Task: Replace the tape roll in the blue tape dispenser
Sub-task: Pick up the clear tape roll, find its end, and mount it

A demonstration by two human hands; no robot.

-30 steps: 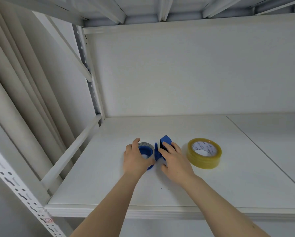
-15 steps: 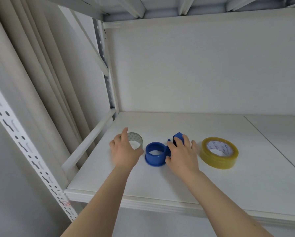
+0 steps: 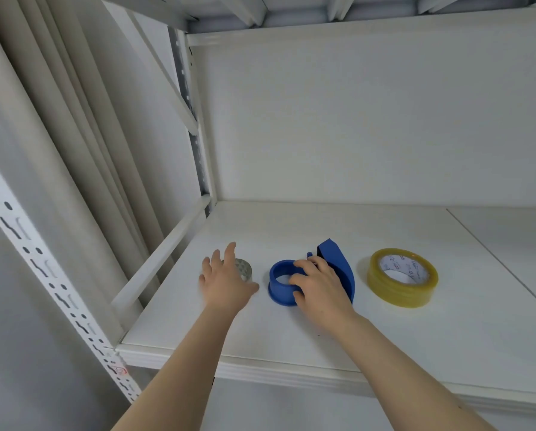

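— What are the hands doing?
— The right hand (image 3: 319, 286) curls over the blue tape dispenser (image 3: 277, 293), low centre of the frame. The left hand (image 3: 226, 283), fingers spread and straight, is beside a bare tape core (image 3: 245, 269); I cannot tell if it touches.
— And the full roll?
— The yellowish tape roll (image 3: 400, 295) lies flat on the shelf (image 3: 291, 334), right of the dispenser and apart from it.

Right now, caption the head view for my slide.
Right hand grips the blue tape dispenser, left hand open by the small grey roll, yellow roll alongside.
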